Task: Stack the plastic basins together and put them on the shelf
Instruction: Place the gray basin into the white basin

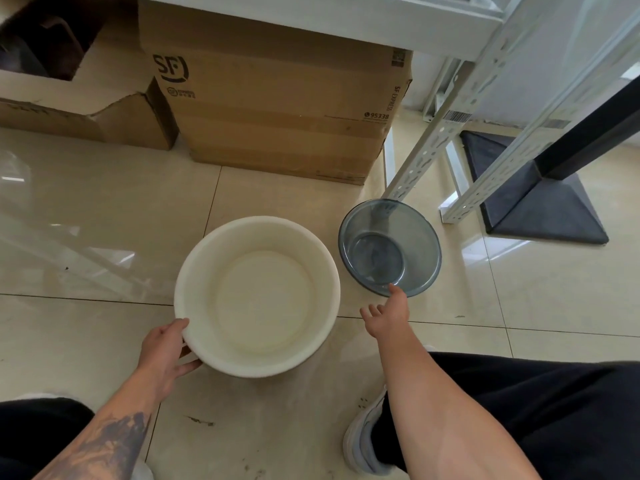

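Presently the left hand (166, 348) clamps the white basin (258, 296) rim at its 8 o'clock. Right hand (388, 313), fingers spread, touches the grey basin (389, 247) rim at 6 o'clock. Recommend pinching that rim firmly, then nesting grey inside white.

On the tiled floor (86, 202) before me sit a white basin (258, 296), a grey basin (389, 247), two cardboard boxes (277, 109), the shelf's legs (422, 157).

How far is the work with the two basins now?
Nothing is stacked yet. In hand: the left hand grips the white basin rim; the right hand is touching the grey basin. Left: nest them and put them on the shelf.
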